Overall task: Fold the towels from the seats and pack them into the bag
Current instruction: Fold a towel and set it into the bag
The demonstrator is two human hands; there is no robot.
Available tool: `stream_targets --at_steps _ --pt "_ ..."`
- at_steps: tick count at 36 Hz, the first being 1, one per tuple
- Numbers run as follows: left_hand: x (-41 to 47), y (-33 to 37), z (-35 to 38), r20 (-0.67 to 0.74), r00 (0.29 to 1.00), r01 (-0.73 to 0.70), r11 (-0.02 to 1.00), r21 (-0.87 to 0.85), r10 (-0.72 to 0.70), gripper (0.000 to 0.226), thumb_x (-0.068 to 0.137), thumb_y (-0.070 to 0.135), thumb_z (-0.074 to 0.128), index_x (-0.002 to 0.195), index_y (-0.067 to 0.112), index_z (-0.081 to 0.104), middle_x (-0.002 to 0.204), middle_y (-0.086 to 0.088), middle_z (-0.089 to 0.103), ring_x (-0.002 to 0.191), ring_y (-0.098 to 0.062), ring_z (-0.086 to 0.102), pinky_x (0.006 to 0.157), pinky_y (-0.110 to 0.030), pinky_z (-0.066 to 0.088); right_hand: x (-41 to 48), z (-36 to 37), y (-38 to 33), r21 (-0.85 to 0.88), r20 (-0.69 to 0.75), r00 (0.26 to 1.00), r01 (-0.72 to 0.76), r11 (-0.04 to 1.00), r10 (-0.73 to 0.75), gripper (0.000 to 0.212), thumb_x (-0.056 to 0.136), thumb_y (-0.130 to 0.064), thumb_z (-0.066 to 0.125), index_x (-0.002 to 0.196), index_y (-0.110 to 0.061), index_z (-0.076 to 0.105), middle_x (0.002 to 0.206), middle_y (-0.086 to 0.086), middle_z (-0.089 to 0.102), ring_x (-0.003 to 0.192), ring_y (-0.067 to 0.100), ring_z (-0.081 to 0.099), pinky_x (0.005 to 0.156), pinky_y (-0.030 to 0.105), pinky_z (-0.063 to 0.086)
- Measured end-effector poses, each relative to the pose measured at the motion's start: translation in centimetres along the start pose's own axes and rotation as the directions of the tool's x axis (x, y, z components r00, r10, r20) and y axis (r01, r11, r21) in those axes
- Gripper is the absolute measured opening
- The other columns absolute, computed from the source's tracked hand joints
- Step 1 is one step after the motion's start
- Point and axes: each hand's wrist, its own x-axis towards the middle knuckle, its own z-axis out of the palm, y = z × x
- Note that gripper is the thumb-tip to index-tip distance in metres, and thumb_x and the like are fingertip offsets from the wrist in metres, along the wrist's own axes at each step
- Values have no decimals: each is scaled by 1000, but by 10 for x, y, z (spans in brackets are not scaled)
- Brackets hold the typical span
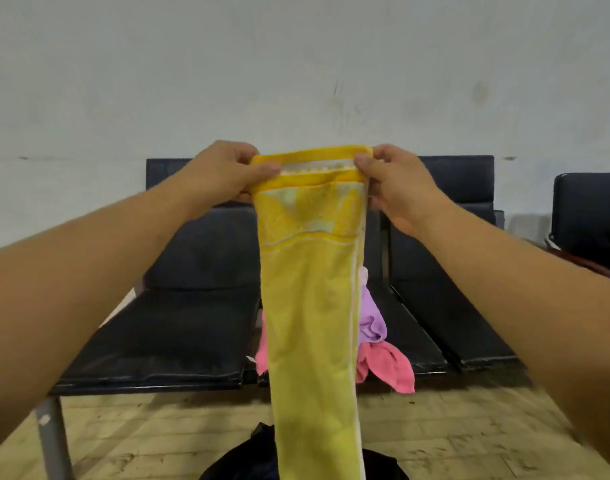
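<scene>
Yellow towel hanging lengthwise, left hand and right hand each pinching a top corner in a tight grip, pink towel lying on dark seats behind.

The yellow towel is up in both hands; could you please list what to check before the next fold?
1. Left hand pinches a top corner of the yellow towel: ok.
2. Right hand pinches the other top corner: ok.
3. Towel's lower end off the floor: cannot tell, it leaves the frame.
4. Bag open: cannot tell, mostly hidden.
5. Seats emptied: not ok, pink towel and purple towel lie there.
</scene>
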Motion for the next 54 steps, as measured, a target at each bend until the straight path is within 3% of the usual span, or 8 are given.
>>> stream_targets --at_steps 11,18,24,28,32,37,43,54 --pt "-20 -20 17 -134 987 9 869 -495 -86 13 92 23 68 92 18 55 82 4 66 68 -9 64 58 -25 54 -8 16 8 197 123 986 -132 972 109 15 105 -22 49 103 -9 58 98 12 67 98 31 64 97 56 50" --pt "-88 -73 53 536 803 484 808 -336 -259 44 75 21 79 117 12 68 117 -8 72 106 -20 70 85 -30 58 -10 22 18 308 75 964 -265 914 255 32 103 -17 53 125 5 60 120 21 70 109 35 69 89 52 58" --pt "-119 -101 93 456 824 566 459 -684 -336 31 83 14 63 113 8 73 128 -25 63 111 -35 62 104 -57 41 -4 12 60 248 35 925 -375 893 379 21 103 -14 52 116 1 61 111 18 69 89 28 73 69 40 63" --pt "-115 -95 111 397 841 511 299 -806 -367 43 88 24 53 124 4 65 116 -18 71 97 -30 71 91 -43 52 -5 6 97 294 -38 845 -501 814 533 34 103 -18 54 132 -1 56 117 21 70 91 32 71 51 41 60" --pt "-107 -94 127 356 866 458 271 -847 -351 47 100 29 42 87 9 82 95 -12 76 83 -25 74 84 -33 55 -30 2 128 377 173 769 -629 680 616 49 106 -41 40 108 1 65 93 20 75 75 32 75 56 40 62" --pt "-97 -108 137 280 866 393 216 -894 -415 35 97 29 48 89 9 75 87 -10 72 78 -24 72 87 -37 54 -70 -5 172 359 459 686 -724 589 564 69 93 -71 42 120 -13 68 121 12 70 121 29 61 109 46 43" --pt "-98 -142 151 291 830 438 233 -869 -476 44 97 35 48 77 13 79 83 -8 75 79 -22 73 74 -31 58 -110 1 227 183 498 640 -737 651 584 47 88 -14 64 134 -3 58 132 15 66 120 28 65 98 43 55" --pt "-106 -215 159 571 690 709 259 -656 -444 81 82 80 33 129 20 61 126 -6 69 113 -25 67 86 -43 55 -86 10 241 419 266 734 -672 611 625 40 100 -25 54 132 -1 60 124 18 69 112 31 69 87 43 60"
